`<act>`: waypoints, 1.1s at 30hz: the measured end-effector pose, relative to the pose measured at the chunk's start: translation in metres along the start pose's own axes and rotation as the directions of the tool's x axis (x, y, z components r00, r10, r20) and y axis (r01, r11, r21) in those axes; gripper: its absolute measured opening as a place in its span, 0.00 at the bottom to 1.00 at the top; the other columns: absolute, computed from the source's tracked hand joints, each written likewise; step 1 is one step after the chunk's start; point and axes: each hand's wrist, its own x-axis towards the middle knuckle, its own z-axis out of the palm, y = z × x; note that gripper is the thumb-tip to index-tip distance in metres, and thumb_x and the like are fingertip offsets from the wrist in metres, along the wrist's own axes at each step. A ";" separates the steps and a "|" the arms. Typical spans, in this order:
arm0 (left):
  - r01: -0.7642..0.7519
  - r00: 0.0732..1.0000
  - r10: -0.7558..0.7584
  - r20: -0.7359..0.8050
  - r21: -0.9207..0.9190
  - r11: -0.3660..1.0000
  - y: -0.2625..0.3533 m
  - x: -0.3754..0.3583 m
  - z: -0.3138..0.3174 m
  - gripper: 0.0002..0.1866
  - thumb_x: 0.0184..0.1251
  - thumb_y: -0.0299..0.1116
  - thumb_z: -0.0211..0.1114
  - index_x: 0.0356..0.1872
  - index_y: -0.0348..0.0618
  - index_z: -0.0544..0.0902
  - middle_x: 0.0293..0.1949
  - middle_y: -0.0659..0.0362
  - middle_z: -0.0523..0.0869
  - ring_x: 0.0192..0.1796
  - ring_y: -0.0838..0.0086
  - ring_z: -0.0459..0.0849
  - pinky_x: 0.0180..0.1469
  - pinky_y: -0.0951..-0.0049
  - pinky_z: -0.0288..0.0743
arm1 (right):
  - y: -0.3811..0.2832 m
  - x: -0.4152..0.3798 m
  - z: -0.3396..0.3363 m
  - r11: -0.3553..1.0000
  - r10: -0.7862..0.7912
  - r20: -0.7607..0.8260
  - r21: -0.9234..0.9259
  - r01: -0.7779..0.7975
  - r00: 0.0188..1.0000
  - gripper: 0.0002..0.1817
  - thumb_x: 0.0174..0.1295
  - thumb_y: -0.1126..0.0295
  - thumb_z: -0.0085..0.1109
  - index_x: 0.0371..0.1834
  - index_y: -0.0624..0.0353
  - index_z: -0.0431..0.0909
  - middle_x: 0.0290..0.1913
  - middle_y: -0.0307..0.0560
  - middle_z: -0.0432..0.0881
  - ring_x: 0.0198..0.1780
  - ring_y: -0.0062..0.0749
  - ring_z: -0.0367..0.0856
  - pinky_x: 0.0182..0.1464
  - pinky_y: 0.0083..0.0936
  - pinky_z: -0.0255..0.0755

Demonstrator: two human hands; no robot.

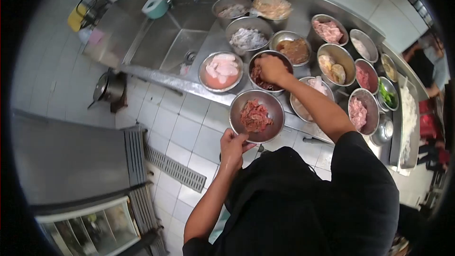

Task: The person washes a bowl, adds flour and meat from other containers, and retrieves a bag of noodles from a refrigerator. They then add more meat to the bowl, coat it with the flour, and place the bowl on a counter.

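My left hand [232, 148] grips a steel bowl [276, 124] by its near rim, in front of the counter. A heap of red sliced meat [256, 116] lies in this bowl. My right hand [271, 70] is down in another steel bowl [289, 61], which stands on the counter and holds dark red meat [257, 77]. Its fingers are curled, and the tips are hidden, so what they hold does not show. Left of that bowl stands a bowl of pale pink meat pieces [222, 68]. Under my right forearm is a bowl with pale meat [316, 85].
Several more steel bowls and pots of meat crowd the counter, including a brown meat bowl [293, 50] and a greens bowl [387, 96]. A sink [182, 42] lies left, a long tray of white stuff [407, 118] right. A floor drain grate [175, 168] runs below. Another person [429, 57] stands far right.
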 end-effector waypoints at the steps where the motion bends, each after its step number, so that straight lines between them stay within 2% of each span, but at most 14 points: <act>1: -0.013 0.999 0.013 -0.030 -0.003 1.000 -0.006 -0.002 0.004 0.08 0.58 0.20 0.59 0.31 0.41 0.67 0.33 0.53 0.79 0.36 0.67 0.85 0.39 0.65 0.88 | 0.012 0.006 0.005 0.992 -0.002 -0.033 0.130 0.006 0.999 0.11 0.47 0.71 0.60 0.35 0.53 0.84 0.38 0.58 0.83 0.41 0.53 0.83 0.46 0.44 0.76; 6: -0.057 0.994 0.048 -0.098 -0.089 0.994 -0.018 -0.014 0.028 0.08 0.59 0.20 0.59 0.32 0.39 0.67 0.37 0.50 0.80 0.38 0.63 0.86 0.40 0.66 0.88 | 0.021 0.003 -0.051 0.864 -0.017 -0.100 0.500 0.065 0.995 0.12 0.44 0.75 0.63 0.35 0.58 0.83 0.33 0.50 0.86 0.35 0.37 0.85 0.40 0.31 0.77; 10: -0.094 0.982 0.067 -0.176 -0.148 0.984 -0.030 -0.017 0.040 0.10 0.58 0.18 0.59 0.31 0.39 0.66 0.36 0.52 0.78 0.38 0.62 0.85 0.39 0.65 0.88 | 0.007 -0.003 -0.088 0.585 -0.040 -0.077 0.806 0.086 0.996 0.13 0.42 0.78 0.66 0.34 0.62 0.81 0.31 0.41 0.85 0.32 0.22 0.81 0.36 0.22 0.75; 13: -0.135 0.968 0.093 -0.233 -0.174 0.975 -0.034 -0.022 0.045 0.12 0.56 0.18 0.60 0.28 0.41 0.64 0.32 0.55 0.75 0.36 0.63 0.85 0.37 0.63 0.88 | -0.031 -0.035 -0.108 0.459 -0.107 -0.039 0.885 0.084 0.993 0.13 0.45 0.79 0.65 0.37 0.62 0.80 0.32 0.39 0.83 0.32 0.20 0.79 0.36 0.19 0.74; 15: -0.183 0.957 0.126 -0.262 -0.208 0.961 -0.045 -0.023 0.046 0.12 0.56 0.18 0.60 0.28 0.42 0.64 0.32 0.55 0.75 0.34 0.64 0.84 0.36 0.63 0.88 | -0.058 -0.068 -0.098 0.435 -0.146 0.119 0.899 -0.045 0.982 0.15 0.45 0.79 0.65 0.38 0.62 0.80 0.32 0.38 0.83 0.32 0.19 0.79 0.36 0.19 0.73; 16: -0.210 0.950 0.144 -0.277 -0.223 0.952 -0.052 -0.026 0.047 0.12 0.55 0.18 0.60 0.28 0.42 0.64 0.32 0.54 0.75 0.33 0.64 0.84 0.36 0.63 0.88 | -0.067 -0.085 -0.092 0.429 -0.166 0.196 0.897 -0.109 0.966 0.15 0.44 0.79 0.64 0.39 0.62 0.79 0.32 0.37 0.82 0.32 0.19 0.78 0.36 0.18 0.73; 18: -0.265 0.922 0.184 -0.340 -0.209 0.941 -0.065 -0.039 0.047 0.12 0.55 0.18 0.59 0.27 0.42 0.64 0.29 0.56 0.73 0.30 0.66 0.83 0.31 0.65 0.88 | -0.067 -0.110 -0.045 0.657 -0.340 0.236 0.753 0.050 0.910 0.22 0.43 0.77 0.67 0.46 0.60 0.79 0.40 0.44 0.83 0.41 0.29 0.80 0.44 0.26 0.75; 20: -0.280 0.902 0.187 -0.389 -0.198 0.939 -0.077 -0.062 0.041 0.12 0.55 0.18 0.60 0.27 0.42 0.64 0.28 0.58 0.72 0.30 0.67 0.83 0.29 0.67 0.88 | -0.074 -0.142 -0.029 0.783 -0.521 0.135 0.469 0.408 0.843 0.26 0.41 0.75 0.69 0.49 0.57 0.79 0.46 0.49 0.80 0.49 0.40 0.77 0.51 0.32 0.73; 21: -0.302 0.888 0.196 -0.415 -0.208 0.930 -0.083 -0.075 0.037 0.12 0.55 0.18 0.60 0.27 0.42 0.64 0.27 0.58 0.71 0.29 0.67 0.83 0.28 0.67 0.87 | -0.083 -0.157 -0.027 0.768 -0.618 0.104 0.294 0.570 0.779 0.28 0.40 0.74 0.70 0.51 0.56 0.79 0.49 0.51 0.79 0.52 0.45 0.76 0.54 0.35 0.72; 24: -0.356 0.838 0.200 -0.507 -0.230 0.906 -0.119 -0.118 0.027 0.12 0.54 0.18 0.60 0.26 0.42 0.63 0.27 0.59 0.71 0.28 0.67 0.83 0.25 0.68 0.87 | -0.111 -0.199 -0.038 0.791 -0.589 0.249 0.371 0.486 0.769 0.32 0.37 0.74 0.71 0.54 0.52 0.78 0.55 0.51 0.75 0.61 0.52 0.68 0.62 0.38 0.65; 25: -0.370 0.817 0.197 -0.542 -0.230 0.900 -0.136 -0.130 0.022 0.12 0.54 0.18 0.59 0.26 0.42 0.63 0.27 0.58 0.71 0.28 0.67 0.83 0.25 0.68 0.87 | -0.113 -0.208 -0.036 0.705 -0.671 0.169 0.446 0.551 0.722 0.29 0.40 0.74 0.72 0.52 0.54 0.80 0.53 0.49 0.77 0.57 0.46 0.73 0.60 0.35 0.68; 28: -0.432 0.767 0.188 -0.613 -0.278 0.858 -0.167 -0.178 0.017 0.12 0.54 0.18 0.59 0.25 0.42 0.63 0.27 0.58 0.72 0.27 0.67 0.82 0.24 0.69 0.86 | -0.110 -0.199 -0.050 0.754 -0.533 0.208 0.556 0.349 0.820 0.25 0.47 0.74 0.69 0.52 0.57 0.79 0.50 0.46 0.80 0.53 0.37 0.77 0.55 0.29 0.72; 30: -0.484 0.741 0.188 -0.645 -0.318 0.815 -0.184 -0.209 0.025 0.12 0.54 0.18 0.60 0.25 0.42 0.63 0.28 0.57 0.73 0.27 0.67 0.82 0.23 0.69 0.85 | -0.096 -0.182 -0.058 0.749 -0.504 0.042 0.520 0.412 0.863 0.20 0.52 0.71 0.68 0.50 0.58 0.81 0.44 0.49 0.83 0.40 0.30 0.80 0.45 0.26 0.75; 33: -0.560 0.658 0.198 -0.726 -0.297 0.773 -0.215 -0.248 0.030 0.12 0.53 0.18 0.60 0.26 0.41 0.64 0.29 0.55 0.75 0.28 0.66 0.83 0.23 0.69 0.85 | -0.123 -0.218 -0.085 0.715 -0.550 0.163 0.598 0.361 0.819 0.16 0.53 0.74 0.66 0.47 0.61 0.81 0.41 0.45 0.83 0.40 0.27 0.80 0.44 0.24 0.75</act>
